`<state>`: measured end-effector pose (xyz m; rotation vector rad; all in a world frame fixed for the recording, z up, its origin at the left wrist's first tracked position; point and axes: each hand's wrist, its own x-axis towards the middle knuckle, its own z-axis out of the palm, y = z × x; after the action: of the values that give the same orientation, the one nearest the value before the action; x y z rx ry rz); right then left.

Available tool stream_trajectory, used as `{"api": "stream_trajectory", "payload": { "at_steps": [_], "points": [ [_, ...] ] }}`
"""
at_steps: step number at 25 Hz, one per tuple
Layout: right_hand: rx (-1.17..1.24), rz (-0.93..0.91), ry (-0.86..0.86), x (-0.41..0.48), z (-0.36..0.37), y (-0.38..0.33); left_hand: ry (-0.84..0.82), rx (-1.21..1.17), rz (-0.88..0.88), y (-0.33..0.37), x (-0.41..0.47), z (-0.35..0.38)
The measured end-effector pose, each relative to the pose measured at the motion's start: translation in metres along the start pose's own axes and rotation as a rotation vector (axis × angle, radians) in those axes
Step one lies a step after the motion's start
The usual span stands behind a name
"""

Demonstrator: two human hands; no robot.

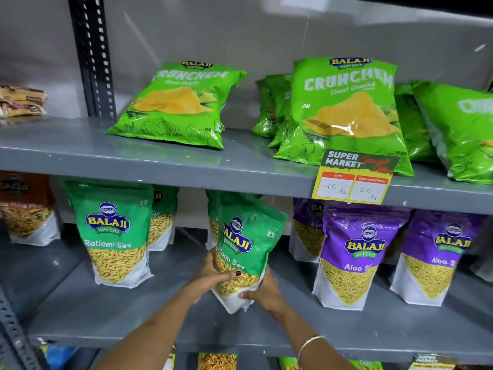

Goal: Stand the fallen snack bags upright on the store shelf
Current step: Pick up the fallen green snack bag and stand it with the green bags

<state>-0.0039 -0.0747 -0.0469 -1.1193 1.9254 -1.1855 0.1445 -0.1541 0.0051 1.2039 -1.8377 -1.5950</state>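
Observation:
A green Ratlami Sev bag (246, 247) is tilted to the right over the middle shelf (106, 311), its white bottom corner near the shelf surface. My left hand (213, 276) grips its lower left side and my right hand (262, 291) holds its bottom right corner. Another Ratlami Sev bag (114, 236) stands upright to the left. On the upper shelf (160, 161), a green Crunchem chips bag (178, 105) lies back on its rear, and a second Crunchem bag (344, 108) leans against others behind it.
Two purple Aloo Sev bags (354, 252) (437, 255) stand upright at the right of the middle shelf. An orange bag (26, 209) stands at far left. A price tag (354, 177) hangs on the upper shelf's edge. A black perforated upright (92, 57) rises at the left.

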Motion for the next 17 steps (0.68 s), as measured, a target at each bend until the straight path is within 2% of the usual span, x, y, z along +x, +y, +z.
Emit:
{"api": "stream_trajectory", "payload": {
  "at_steps": [3,5,9,11,14,16,17],
  "points": [
    [0.071,-0.022,0.037,0.001,-0.012,-0.006,0.045,-0.065,0.013,-0.003,0.002,0.001],
    [0.177,0.007,0.03,0.002,-0.024,-0.011,0.103,-0.003,-0.003,-0.006,0.004,-0.002],
    [0.373,-0.038,-0.204,0.005,-0.035,-0.016,0.186,0.072,0.005,-0.011,0.003,0.0],
    [0.379,-0.066,-0.232,0.007,-0.035,-0.017,0.241,0.065,0.017,-0.008,-0.001,0.007],
    [0.247,-0.1,-0.213,0.004,-0.037,-0.024,0.256,0.155,0.002,-0.009,-0.005,0.009],
    [-0.088,-0.046,-0.265,-0.003,-0.045,-0.037,0.215,0.265,-0.071,-0.016,-0.009,-0.002],
    [-0.288,0.056,-0.331,-0.007,-0.05,-0.046,0.187,0.308,-0.109,-0.018,-0.014,-0.013]
  ]
}}
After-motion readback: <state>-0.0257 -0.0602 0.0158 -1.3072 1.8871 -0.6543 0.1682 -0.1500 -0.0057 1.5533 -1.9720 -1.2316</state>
